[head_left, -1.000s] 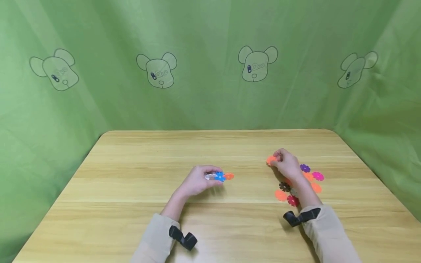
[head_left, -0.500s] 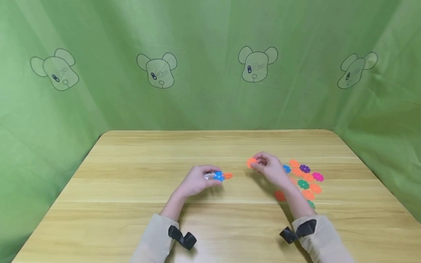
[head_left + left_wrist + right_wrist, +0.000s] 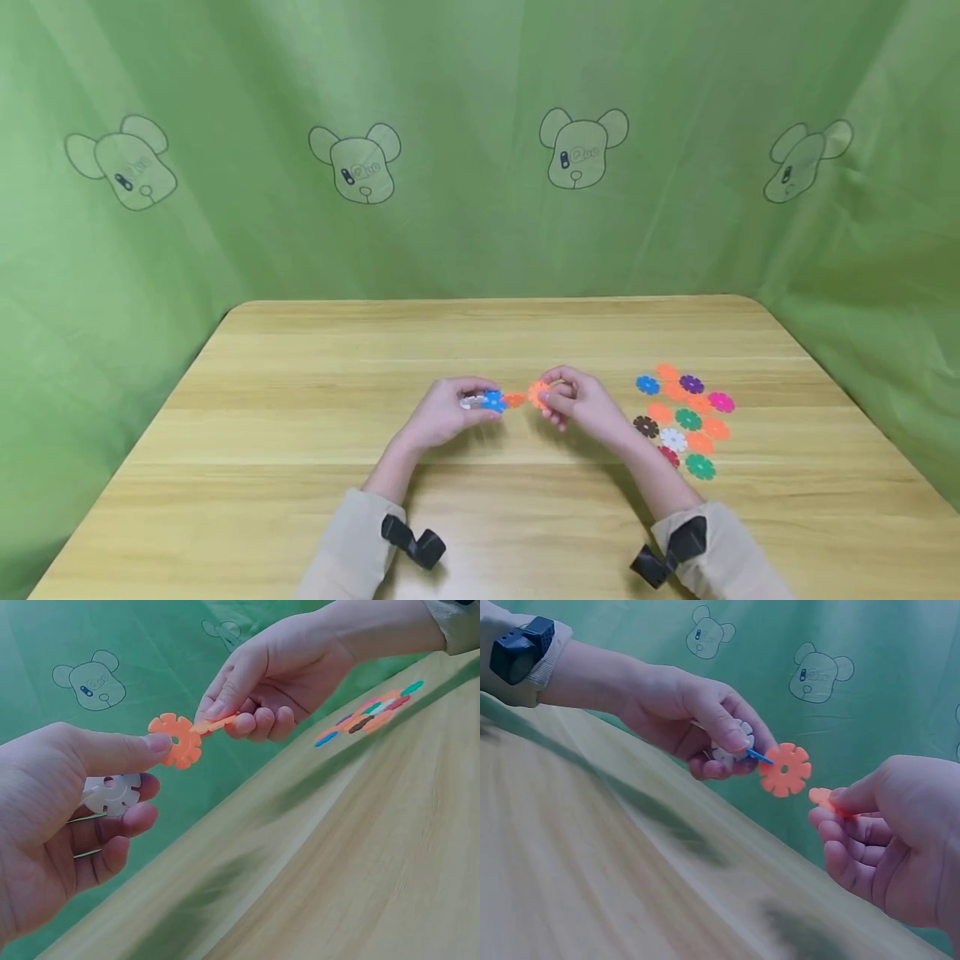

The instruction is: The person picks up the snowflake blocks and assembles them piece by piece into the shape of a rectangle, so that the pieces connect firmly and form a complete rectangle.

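Note:
Over the middle of the table, my left hand (image 3: 442, 417) grips a short chain of slotted plastic snowflake discs. A white disc (image 3: 116, 796) sits inside the hand, joined to a blue disc (image 3: 493, 402); how many white ones there are is partly hidden by the fingers. An orange disc (image 3: 785, 771) stands at the chain's right end, turned across the blue one. Between thumb and fingers my right hand (image 3: 588, 410) pinches a separate orange disc (image 3: 537, 395). In the right wrist view a narrow gap lies between the two orange discs.
Several loose discs lie spread on the wooden table (image 3: 315, 483) at the right, among them a purple disc (image 3: 692, 384), a brown disc (image 3: 646, 427) and a green disc (image 3: 701, 467). Behind the table hangs a green curtain (image 3: 465, 242) with printed bear heads.
My right hand has travelled left from beside the loose discs, carrying the orange disc close to the chain's end. My left hand has stayed nearly still.

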A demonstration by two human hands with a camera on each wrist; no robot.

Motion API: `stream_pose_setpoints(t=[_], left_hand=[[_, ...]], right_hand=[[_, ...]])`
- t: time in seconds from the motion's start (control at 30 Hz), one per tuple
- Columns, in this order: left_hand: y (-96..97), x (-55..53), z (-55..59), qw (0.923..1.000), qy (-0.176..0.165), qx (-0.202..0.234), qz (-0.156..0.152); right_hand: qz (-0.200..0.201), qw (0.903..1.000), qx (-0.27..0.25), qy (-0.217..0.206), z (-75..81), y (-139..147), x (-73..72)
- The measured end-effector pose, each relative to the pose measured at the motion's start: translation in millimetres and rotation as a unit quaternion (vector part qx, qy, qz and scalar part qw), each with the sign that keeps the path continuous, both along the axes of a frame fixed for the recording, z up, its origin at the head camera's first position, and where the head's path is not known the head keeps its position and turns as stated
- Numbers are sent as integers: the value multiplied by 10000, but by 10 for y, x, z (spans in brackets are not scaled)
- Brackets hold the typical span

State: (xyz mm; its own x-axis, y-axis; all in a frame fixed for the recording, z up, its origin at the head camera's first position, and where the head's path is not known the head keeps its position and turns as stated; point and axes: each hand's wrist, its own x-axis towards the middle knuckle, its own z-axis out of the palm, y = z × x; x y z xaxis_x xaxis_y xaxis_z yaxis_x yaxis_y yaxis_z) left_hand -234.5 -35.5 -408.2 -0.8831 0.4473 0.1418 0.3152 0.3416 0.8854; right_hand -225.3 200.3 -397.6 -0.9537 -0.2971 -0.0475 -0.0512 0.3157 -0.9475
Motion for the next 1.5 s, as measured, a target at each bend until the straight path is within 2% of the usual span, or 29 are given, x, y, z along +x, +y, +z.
stream_pose_setpoints(t=[0.23, 0.63, 0.87, 1.07, 1.27, 1.5], left_hand=[[-14, -7, -32, 10000, 39, 41, -15], [-10, 3, -21, 10000, -31, -35, -48], [-2, 27, 12, 9993, -293, 198, -75], [-11, 31, 24, 9995, -191, 198, -125], [-30, 15, 3, 9998, 38, 111, -188], [-38, -7, -26, 9994, 158, -243, -176]], right_hand=[[27, 9989, -418, -209, -1, -38, 39], [53, 9999, -102, -25, -32, -89, 38], [64, 9995, -296, -112, -4, -132, 82], [124, 9983, -499, -260, -9, -161, 89], [130, 9987, -415, -258, -40, -162, 66], [91, 9990, -330, -302, -84, -148, 53]])
